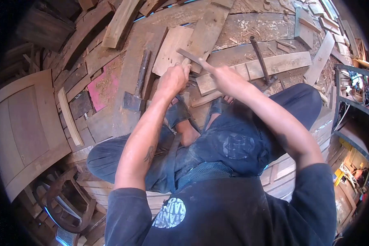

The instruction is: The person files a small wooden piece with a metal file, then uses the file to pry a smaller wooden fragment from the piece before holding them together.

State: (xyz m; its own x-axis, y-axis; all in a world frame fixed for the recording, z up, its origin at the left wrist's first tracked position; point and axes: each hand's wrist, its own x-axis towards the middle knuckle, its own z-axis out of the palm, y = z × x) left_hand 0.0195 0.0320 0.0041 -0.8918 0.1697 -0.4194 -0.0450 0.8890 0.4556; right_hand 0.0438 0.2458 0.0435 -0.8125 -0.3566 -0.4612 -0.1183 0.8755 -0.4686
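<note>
My left hand (174,80) is closed, pinching a small pale wooden stick (186,62) whose end pokes up past the fingers. Closed on a narrow flat metal blade (188,54), my right hand (226,78) has its index finger stretched along the tool. The blade crosses just above the stick, pointing up and left; its handle is hidden in the hand. Beneath both lies a light wooden board (170,48), overlapped by a longer brown plank (211,30). Left of my left hand rests a hatchet with a dark metal head (132,101).
A hammer-like tool with a dark handle (260,57) lies across a curved plank (281,65) on the right. Wood shavings and offcuts litter the floor. A panelled wooden door (28,127) stands far left, a dark metal rack (352,100) far right. My sandalled feet are close below the hands.
</note>
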